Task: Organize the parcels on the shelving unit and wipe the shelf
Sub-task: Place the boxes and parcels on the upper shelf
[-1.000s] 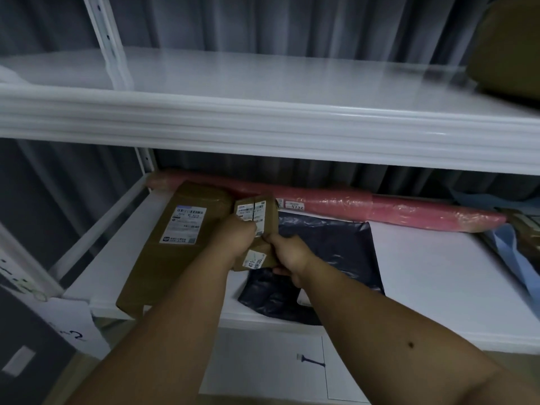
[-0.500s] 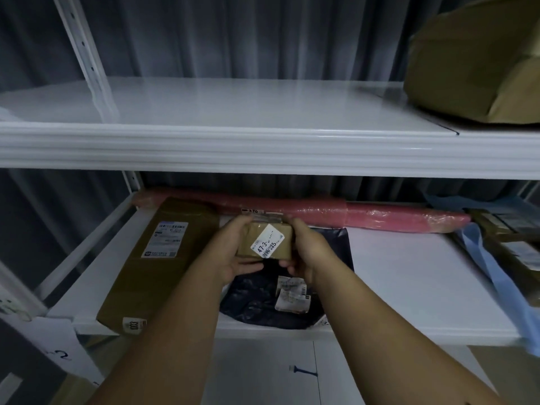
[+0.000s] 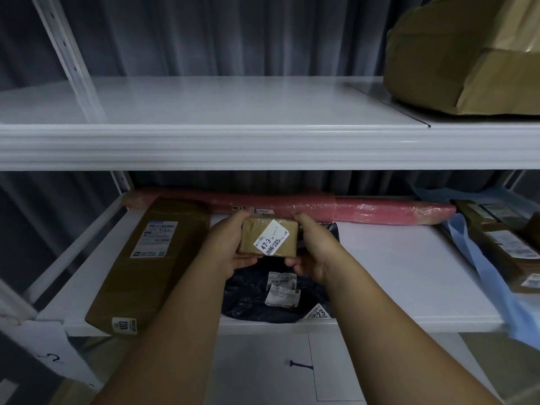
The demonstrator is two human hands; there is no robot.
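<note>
A small brown box (image 3: pixel 267 238) with a white label is held between my left hand (image 3: pixel 226 244) and my right hand (image 3: pixel 314 249), flat, just above the lower shelf (image 3: pixel 394 282). Under it lies a black plastic mailer (image 3: pixel 257 299) with crumpled white labels. A long flat brown parcel (image 3: pixel 152 264) rests at the shelf's left, its near end overhanging the front edge. A long pink wrapped roll (image 3: pixel 365 207) lies along the back. My forearms hide part of the mailer.
The upper shelf (image 3: pixel 233 112) is bare except for a large brown paper-wrapped parcel (image 3: pixel 467 54) at the right. Brown boxes (image 3: pixel 502 247) and a blue bag (image 3: pixel 473 258) crowd the lower shelf's right end. A white upright post (image 3: pixel 67 54) stands at left.
The small box was turned from upright to flat, its label now facing up, and both hands shifted to grip its two ends. The view rose, revealing the large parcel on the upper shelf.
</note>
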